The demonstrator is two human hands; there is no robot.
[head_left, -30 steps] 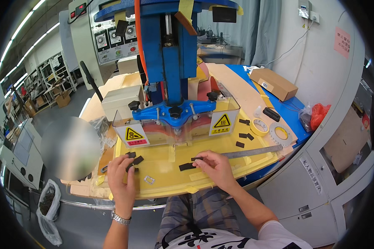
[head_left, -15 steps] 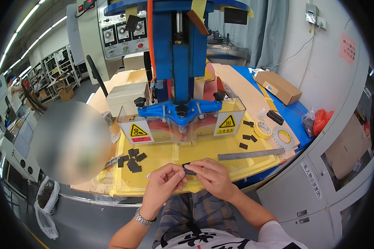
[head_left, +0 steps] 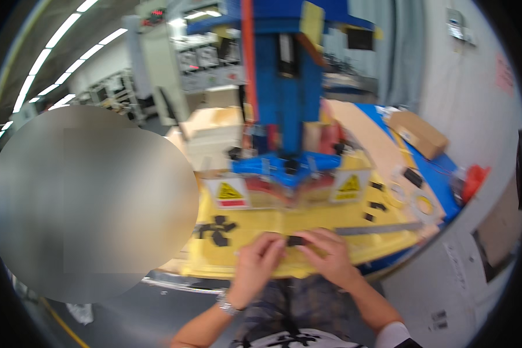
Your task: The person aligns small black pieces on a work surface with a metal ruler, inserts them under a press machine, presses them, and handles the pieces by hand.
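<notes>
- On the left of the yellow-covered tabletop [head_left: 258, 221], a loose group of small black pieces [head_left: 219, 230] is spread.
- The fingers of the left hand [head_left: 255, 264] are curled at the left end of one black strip [head_left: 296, 240]; because of blur, whether it is gripped by them cannot be told.
- That strip is held between the hands, in front of the blue press [head_left: 271, 98]; the step in hand is judged to be its handling.
- Its right end is pinched by the fingers of the right hand [head_left: 330, 256]; a steady hold would seem to be called for next.
- Farther right, a grey ruler [head_left: 380, 229] is laid.
</notes>
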